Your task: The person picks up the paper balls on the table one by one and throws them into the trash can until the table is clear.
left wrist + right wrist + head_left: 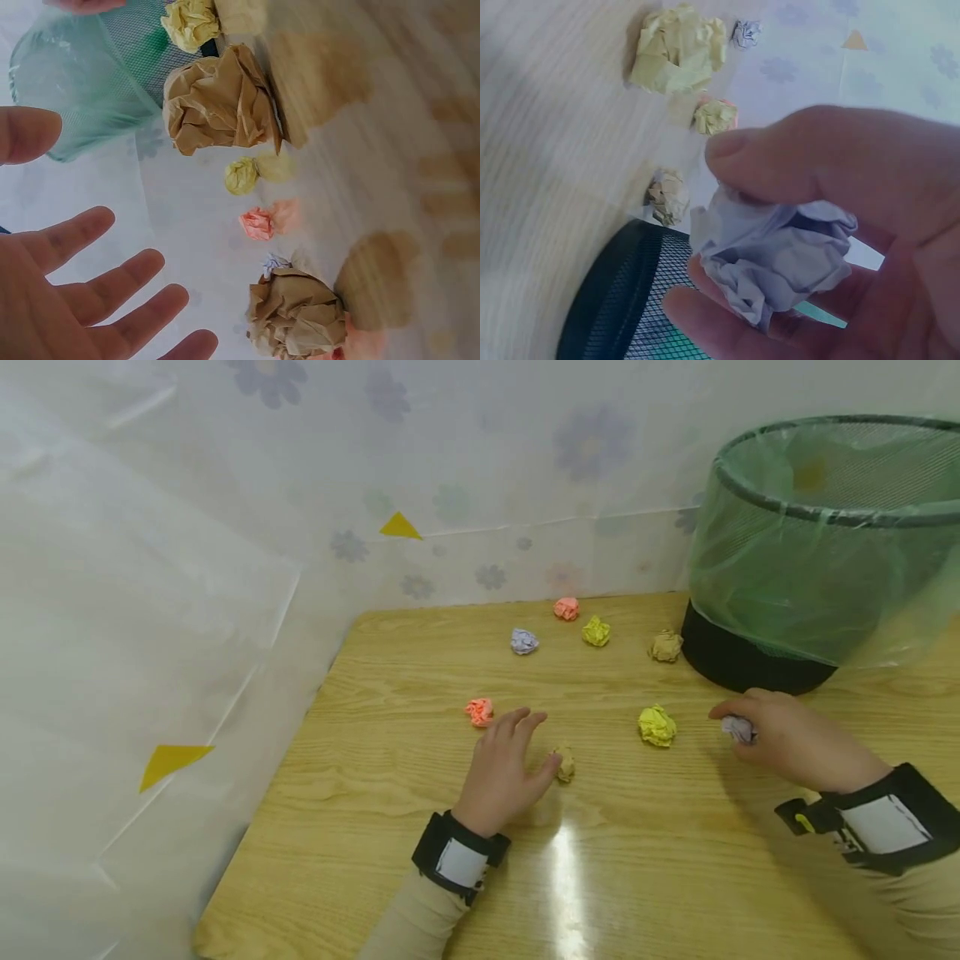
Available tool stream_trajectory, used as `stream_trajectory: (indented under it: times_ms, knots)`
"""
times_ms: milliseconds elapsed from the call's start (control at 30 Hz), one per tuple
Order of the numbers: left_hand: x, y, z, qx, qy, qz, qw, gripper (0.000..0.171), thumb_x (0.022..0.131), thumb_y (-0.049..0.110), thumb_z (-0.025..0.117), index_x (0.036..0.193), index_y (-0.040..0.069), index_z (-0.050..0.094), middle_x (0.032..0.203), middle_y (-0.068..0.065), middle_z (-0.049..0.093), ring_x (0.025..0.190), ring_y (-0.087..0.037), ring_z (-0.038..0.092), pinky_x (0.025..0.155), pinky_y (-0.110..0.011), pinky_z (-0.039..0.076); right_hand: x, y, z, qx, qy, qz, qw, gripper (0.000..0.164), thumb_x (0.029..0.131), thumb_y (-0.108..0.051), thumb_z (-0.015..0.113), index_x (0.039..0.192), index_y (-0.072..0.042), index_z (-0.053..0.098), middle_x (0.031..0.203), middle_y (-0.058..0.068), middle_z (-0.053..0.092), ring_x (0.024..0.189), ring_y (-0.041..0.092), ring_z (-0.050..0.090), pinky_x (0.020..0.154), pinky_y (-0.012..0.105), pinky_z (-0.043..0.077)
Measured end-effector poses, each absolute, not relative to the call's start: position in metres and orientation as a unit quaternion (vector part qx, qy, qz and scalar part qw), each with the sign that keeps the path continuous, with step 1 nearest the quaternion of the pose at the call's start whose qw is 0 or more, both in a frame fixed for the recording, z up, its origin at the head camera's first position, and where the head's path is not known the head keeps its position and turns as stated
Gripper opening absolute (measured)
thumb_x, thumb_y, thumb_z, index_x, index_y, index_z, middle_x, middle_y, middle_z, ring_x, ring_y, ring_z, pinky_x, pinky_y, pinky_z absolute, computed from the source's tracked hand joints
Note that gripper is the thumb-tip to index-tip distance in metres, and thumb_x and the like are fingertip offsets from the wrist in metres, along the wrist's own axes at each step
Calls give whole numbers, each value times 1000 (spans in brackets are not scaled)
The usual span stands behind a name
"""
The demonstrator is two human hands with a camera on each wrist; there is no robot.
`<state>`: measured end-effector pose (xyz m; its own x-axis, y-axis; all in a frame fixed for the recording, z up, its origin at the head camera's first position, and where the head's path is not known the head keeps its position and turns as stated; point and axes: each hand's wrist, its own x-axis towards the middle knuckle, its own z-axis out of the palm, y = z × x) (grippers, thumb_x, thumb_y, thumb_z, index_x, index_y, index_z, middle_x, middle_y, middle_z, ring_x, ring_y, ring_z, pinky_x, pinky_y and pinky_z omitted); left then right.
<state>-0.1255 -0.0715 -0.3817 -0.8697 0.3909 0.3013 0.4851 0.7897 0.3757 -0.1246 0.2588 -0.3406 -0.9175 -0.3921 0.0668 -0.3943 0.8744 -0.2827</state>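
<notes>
My right hand (802,739) grips a pale lavender crumpled paper ball (772,251) between thumb and fingers, above the table beside the bin. My left hand (502,768) hovers with spread fingers and holds nothing. Close to its thumb lies a brown crumpled paper ball (566,764); whether they touch I cannot tell. A coral paper ball (478,712) sits just past the left fingertips. Another brown paper ball (296,315) shows in the left wrist view. Between the two hands rests a bright yellow paper ball (657,726).
A black mesh bin (750,652) with a green liner bag (795,568) stands at the back right. Along the back lie a lavender ball (523,642), a coral ball (566,608), a yellow ball (596,631) and a brown ball (666,646). Flowered sheeting (480,460) hangs behind the table.
</notes>
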Motion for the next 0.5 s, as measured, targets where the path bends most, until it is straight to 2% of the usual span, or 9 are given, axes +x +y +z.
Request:
stream_trajectory:
  times_ms: [233, 500]
  knots:
    - [-126, -68, -375, -248, -937, -220, 115, 50, 90, 39, 58, 132, 13, 49, 132, -11, 47, 120, -26, 44, 95, -45, 39, -125, 261, -330, 203, -970, 133, -1, 39, 75, -5, 71, 112, 3, 62, 91, 10, 58, 77, 22, 52, 63, 37, 44]
    - [-126, -63, -368, -261, -933, -219, 120, 47, 90, 36, 58, 129, 12, 51, 131, -11, 48, 119, -26, 46, 93, -43, 42, -123, 261, -315, 198, -973, 114, 18, 39, 78, -8, 69, 114, 1, 61, 94, 10, 58, 77, 21, 52, 60, 34, 42]
